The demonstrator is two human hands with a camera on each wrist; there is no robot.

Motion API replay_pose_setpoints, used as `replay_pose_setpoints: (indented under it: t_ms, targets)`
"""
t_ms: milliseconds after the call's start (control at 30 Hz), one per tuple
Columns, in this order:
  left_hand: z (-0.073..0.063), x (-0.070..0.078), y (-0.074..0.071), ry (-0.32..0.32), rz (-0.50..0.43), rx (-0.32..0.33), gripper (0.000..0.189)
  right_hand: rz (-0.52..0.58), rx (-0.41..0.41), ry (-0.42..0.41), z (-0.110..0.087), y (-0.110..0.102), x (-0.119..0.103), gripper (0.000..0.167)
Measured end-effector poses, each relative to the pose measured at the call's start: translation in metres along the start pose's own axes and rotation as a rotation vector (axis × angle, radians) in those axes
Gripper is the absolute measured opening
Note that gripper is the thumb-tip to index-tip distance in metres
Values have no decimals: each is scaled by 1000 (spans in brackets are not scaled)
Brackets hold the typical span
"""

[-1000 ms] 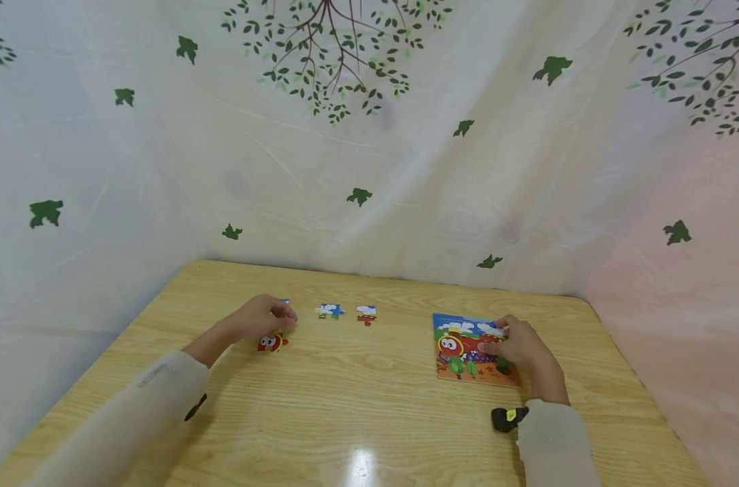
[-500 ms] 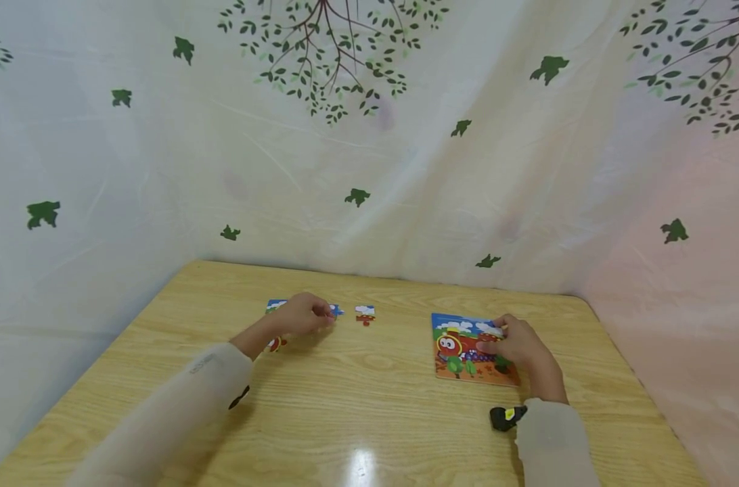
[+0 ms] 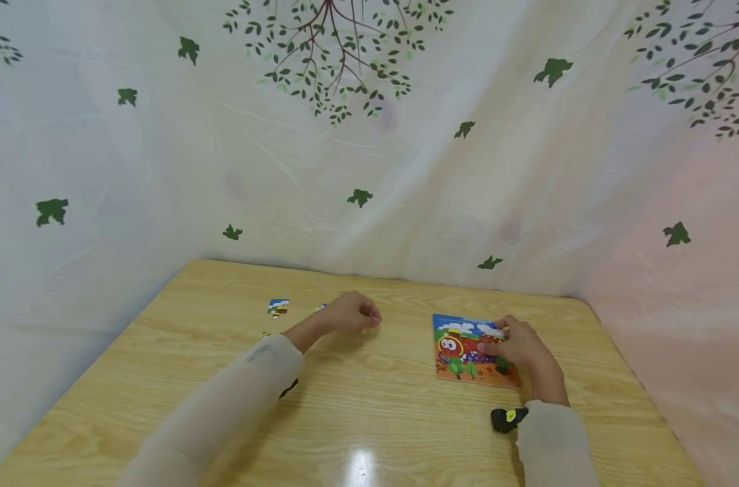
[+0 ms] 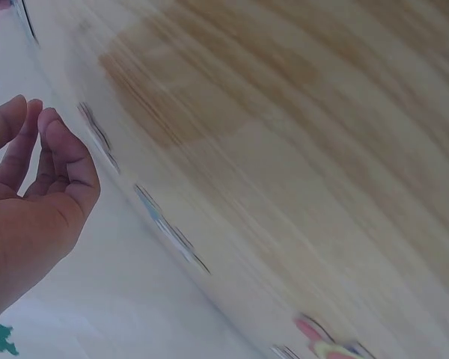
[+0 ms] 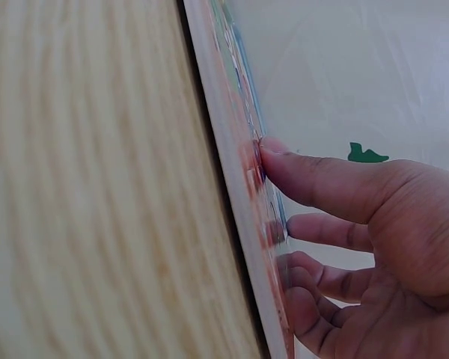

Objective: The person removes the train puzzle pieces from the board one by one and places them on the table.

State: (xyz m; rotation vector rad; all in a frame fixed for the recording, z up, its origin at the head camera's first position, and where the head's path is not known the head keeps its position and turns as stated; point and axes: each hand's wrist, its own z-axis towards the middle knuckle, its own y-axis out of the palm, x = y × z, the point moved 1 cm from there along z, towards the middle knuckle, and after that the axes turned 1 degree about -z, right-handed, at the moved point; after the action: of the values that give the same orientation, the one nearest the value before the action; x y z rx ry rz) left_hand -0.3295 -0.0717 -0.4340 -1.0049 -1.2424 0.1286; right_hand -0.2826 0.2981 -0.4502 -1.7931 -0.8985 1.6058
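My left hand (image 3: pixel 344 313) hovers just over the table at the far middle, fingers loosely bent, with nothing between thumb and fingertips. In the left wrist view, a loose puzzle piece (image 4: pixel 99 138) lies close beside that hand; the head view hides it. Farther left, a blue and white piece (image 3: pixel 321 308) is partly covered by the wrist, and a blue-topped piece (image 3: pixel 278 306) lies alone. A red and yellow piece (image 4: pixel 325 340) shows low in the left wrist view. My right hand (image 3: pixel 522 348) rests thumb and fingertips on the picture side of a train jigsaw puzzle (image 3: pixel 457 355) lying flat.
The wooden table (image 3: pixel 369 385) ends at a pale curtain (image 3: pixel 406 203) printed with leaves and branches behind it. A black wrist strap piece (image 3: pixel 505 419) hangs beside the right sleeve.
My left hand has swept rightward along the row of loose pieces, uncovering the left ones and covering the right one. The right hand and the puzzle have stayed put.
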Motion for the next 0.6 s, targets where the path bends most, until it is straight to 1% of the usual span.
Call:
replay_pose_setpoints:
  t_ms: [200,300,433,600]
  targets:
    - [18,15,19,52,34,-16,14,-10,-9,-15,-1,-2,0,68]
    - [27,21,29,60,42,-21,13,-16,-17,-25,0,-3,1,68]
    - [36,28,41,59,43,-32,12,-24,-27,-29,0,-3,2,68]
    - [45,37,51,46,51,-27,12,-34,-25,-41,0,-3,3,66]
